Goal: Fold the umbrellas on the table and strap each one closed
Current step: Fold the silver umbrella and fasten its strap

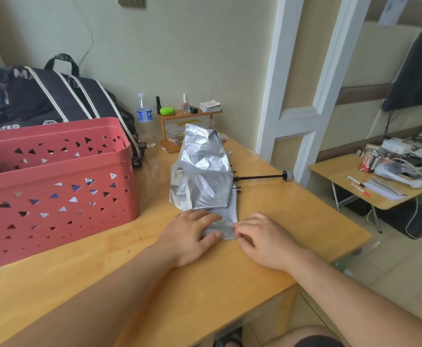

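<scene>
**Ana:** Pressing down flat, that's the left hand (190, 234), fingers straight on the near flap of the silver umbrella (205, 176). And the right hand (262, 240)?

**Ben:** Curled at the flap's right edge, fingertips pinching the silver fabric right at its corner. Two hands, one umbrella, all meeting at 6 o'clock of the canopy.

**Ana:** Count it off for me, biggest first.

**Ben:** One wooden table (292, 221) carrying the lot. One black bag (42, 96) with white stripes, back at 10 o'clock against the wall. One pink basket (54, 176), triangle cut-outs in its walls, at 9 o'clock of the umbrella, just in front of the bag.

**Ana:** And the umbrella itself?

**Ben:** One, lying mid-table, canopy crumpled and half standing at its far end, near end pressed flat. Its black shaft (260, 177) sticks out toward 3 o'clock, ending in a round handle (288, 175) near the table edge.

**Ana:** Behind it?

**Ben:** One small wooden shelf (170, 116) at 12 o'clock. One clear spray bottle (144, 113) with a blue label stands just left of it. On top, one green case (167, 111).
</scene>
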Motion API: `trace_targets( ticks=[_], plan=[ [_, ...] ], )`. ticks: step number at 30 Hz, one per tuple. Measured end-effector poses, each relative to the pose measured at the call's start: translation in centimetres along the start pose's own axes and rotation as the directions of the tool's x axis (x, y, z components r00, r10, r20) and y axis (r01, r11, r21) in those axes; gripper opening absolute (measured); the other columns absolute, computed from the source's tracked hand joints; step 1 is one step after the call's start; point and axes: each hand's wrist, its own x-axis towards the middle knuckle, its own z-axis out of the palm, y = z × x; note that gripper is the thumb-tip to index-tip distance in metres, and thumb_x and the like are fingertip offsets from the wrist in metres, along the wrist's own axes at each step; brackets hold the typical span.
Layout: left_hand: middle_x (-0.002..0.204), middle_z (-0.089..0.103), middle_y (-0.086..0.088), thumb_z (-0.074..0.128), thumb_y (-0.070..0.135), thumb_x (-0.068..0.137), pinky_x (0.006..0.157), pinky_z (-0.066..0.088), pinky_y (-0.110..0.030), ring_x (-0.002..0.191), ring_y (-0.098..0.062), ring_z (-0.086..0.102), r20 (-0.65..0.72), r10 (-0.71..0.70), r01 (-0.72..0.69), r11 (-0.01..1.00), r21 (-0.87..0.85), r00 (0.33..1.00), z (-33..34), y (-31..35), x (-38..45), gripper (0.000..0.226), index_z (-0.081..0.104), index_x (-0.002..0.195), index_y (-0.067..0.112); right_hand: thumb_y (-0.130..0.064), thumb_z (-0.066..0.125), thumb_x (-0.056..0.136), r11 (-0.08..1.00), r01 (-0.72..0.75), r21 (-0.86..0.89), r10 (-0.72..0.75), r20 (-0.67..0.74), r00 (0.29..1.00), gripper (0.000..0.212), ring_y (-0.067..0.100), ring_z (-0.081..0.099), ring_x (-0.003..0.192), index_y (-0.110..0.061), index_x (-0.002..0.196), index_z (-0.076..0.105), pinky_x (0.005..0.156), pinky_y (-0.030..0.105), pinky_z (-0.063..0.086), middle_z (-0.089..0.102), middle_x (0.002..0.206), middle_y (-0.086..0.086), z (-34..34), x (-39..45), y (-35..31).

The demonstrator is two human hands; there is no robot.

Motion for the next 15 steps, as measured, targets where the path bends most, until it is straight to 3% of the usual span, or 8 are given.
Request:
trace_targets(
  ticks=[3,5,7,9,12,15],
  plan=[
    [0.141,0.059,0.02,0.015,0.069,0.09,0.116,0.035,-0.04,0.137,-0.011,0.045,0.01,-0.142,0.143,0.985,-0.1,0.99,-0.2,-0.3,0.8,0.069,0.067,0.126,0.044,-0.025,0.057,0.098,0.997,-0.046,0.067,0.044,0.03,0.999,0.023,0.009,0.051,0.12,-0.03,0.116,0.071,0.105,0.025,0.043,0.07,0.124,-0.015,-0.7,-0.3,0.0],
    [0.116,0.071,0.014,0.024,0.065,0.089,0.104,0.045,-0.038,0.118,-0.015,0.058,-0.002,-0.238,0.233,0.95,-0.208,0.971,-1.0,-0.1,1.5,0.057,0.076,0.099,0.044,-0.02,0.06,0.099,0.978,-0.115,0.176,0.124,-0.042,0.991,0.033,0.006,0.054,0.123,-0.026,0.13,0.068,0.106,0.018,0.037,0.068,0.13,-0.013,-0.9,0.1,-0.1],
    [0.09,0.073,0.012,0.041,0.06,0.084,0.09,0.053,-0.036,0.097,-0.015,0.064,0.007,-0.269,0.264,0.94,-0.214,0.963,-1.7,0.1,2.0,0.038,0.075,0.083,0.042,-0.02,0.062,0.099,0.954,-0.168,0.249,0.206,-0.136,0.969,0.028,0.006,0.058,0.118,-0.023,0.126,0.071,0.105,0.02,0.042,0.069,0.125,-0.012,-0.8,0.9,-0.1],
    [0.084,0.072,0.017,0.052,0.054,0.076,0.083,0.057,-0.035,0.088,-0.011,0.065,0.065,-0.225,0.231,0.965,-0.121,0.972,-2.0,0.2,2.0,0.023,0.072,0.081,0.044,-0.023,0.063,0.099,0.94,-0.204,0.273,0.253,-0.158,0.955,0.019,0.007,0.061,0.108,-0.022,0.114,0.075,0.099,0.026,0.048,0.072,0.115,-0.011,-0.5,2.1,-0.1],
    [0.088,0.068,0.023,0.054,0.045,0.072,0.085,0.055,-0.032,0.093,-0.009,0.062,0.147,-0.19,0.19,0.982,0.016,0.971,-2.0,0.1,1.5,0.017,0.066,0.083,0.048,-0.023,0.065,0.096,0.94,-0.207,0.273,0.249,-0.132,0.96,0.014,0.012,0.061,0.101,-0.023,0.102,0.077,0.094,0.033,0.05,0.07,0.103,-0.012,0.4,3.7,-0.5],
    [0.097,0.067,0.016,0.054,0.035,0.085,0.088,0.05,-0.034,0.102,-0.015,0.058,0.009,-0.18,0.18,0.984,-0.002,0.984,-1.8,0.7,2.0,0.02,0.068,0.097,0.042,-0.023,0.062,0.095,0.947,-0.233,0.221,0.264,-0.124,0.956,0.015,0.018,0.058,0.103,-0.023,0.1,0.077,0.094,0.035,0.05,0.064,0.101,-0.011,1.1,5.3,-0.4]
  ],
)
